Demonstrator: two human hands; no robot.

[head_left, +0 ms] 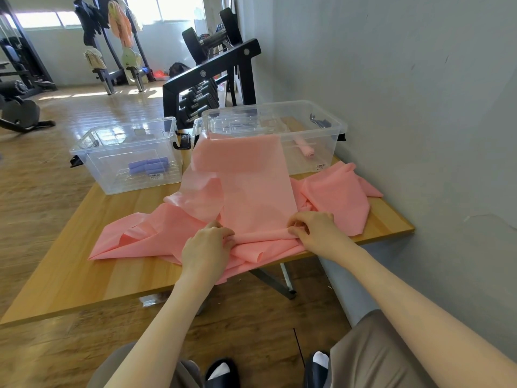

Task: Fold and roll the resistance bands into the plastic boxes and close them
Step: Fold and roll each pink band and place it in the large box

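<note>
Head view, rolling stage. I am watching the left hand [208, 242] and the right hand [312, 228] working the near end of a long, flat, pink resistance band [257, 186], which is lying along the light wooden table [84, 261] and running up over the front wall of the large clear plastic box [316, 152] at the far right. The fingers of both hands are curling over and pinching a narrow first fold of the band near the table's front edge; neither hand is lying flat.

More loose pink band material [338, 194] is bunching under and beside the strip (I cannot tell whether it is one band or several). A small pink roll [306, 151] is sitting inside the large box, and purple rolled bands [148, 165] are sitting in the smaller clear plastic box [98, 172] to the left. Both boxes are standing open.

Risks, as I am judging them:
- The roll is starting on crumpled layers, so the lower material may be getting caught in it and the roll may be skewing.
- The far end draped on the box rim may be dragging the box forward as the roll takes up slack.
- Material overhanging the table edge may be sliding off.
</note>
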